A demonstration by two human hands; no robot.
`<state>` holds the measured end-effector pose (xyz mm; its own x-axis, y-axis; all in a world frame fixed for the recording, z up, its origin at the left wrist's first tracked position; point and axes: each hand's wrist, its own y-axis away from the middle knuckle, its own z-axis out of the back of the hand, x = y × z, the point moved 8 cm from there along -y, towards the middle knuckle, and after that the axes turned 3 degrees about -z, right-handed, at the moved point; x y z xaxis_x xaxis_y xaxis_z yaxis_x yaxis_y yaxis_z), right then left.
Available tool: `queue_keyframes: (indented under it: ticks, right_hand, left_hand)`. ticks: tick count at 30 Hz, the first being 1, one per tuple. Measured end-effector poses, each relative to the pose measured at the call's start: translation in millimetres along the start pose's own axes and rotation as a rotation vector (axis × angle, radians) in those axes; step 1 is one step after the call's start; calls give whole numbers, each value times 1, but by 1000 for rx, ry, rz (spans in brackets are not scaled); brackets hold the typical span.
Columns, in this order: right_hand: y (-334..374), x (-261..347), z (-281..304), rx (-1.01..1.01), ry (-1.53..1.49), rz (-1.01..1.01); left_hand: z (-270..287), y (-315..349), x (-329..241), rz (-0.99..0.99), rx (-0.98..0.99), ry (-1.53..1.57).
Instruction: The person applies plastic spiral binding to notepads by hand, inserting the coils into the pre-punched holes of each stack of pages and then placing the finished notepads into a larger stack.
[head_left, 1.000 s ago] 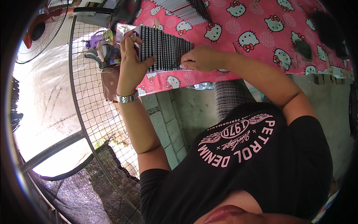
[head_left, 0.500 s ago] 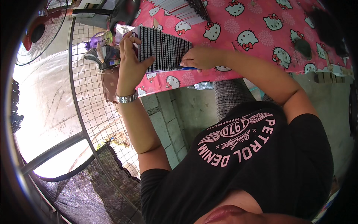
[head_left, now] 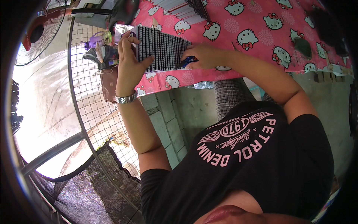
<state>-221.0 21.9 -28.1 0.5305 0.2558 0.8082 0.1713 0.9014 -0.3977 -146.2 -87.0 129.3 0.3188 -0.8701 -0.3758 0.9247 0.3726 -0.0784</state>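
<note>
Harsh daylight flooded in from beyond the dark wire grid (head_left: pixel 89 89) on your left, bleaching the pale sheet (head_left: pixel 48 74) behind it. Softer light reached your bare left hand (head_left: pixel 128 61) and bare right hand (head_left: pixel 201 56); your black, pale-printed T-shirt (head_left: pixel 268 171) sat dim. Straight edges bowed toward the dark fisheye rim.

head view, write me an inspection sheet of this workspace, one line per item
Surface: pink patterned table cover
Job's things: striped black-and-grey stack; small blue object
Clutter: purple bottle and brown bag at left
Hands: left hand against the stack's left end, grip unclear; right hand closed on the blue object near the right end
Cables: thin pale cord near the bag, kind unclear
Surroundings: fan and wire mesh at left
</note>
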Motion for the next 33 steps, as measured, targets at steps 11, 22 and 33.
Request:
queue_keyframes:
  ticks: [11, 22, 33]
  right_hand:
    - [2, -19, -14, 170, -63, -144]
    - [0, -30, -28, 486, -61, -398]
    - [5, -30, -35, 609, -18, -453]
  left_hand:
    - [2, 0, 8, -37, -49, 35]
    - [2, 3, 9, -13, -43, 29]
    - [1, 5, 3, 26, 6, 6]
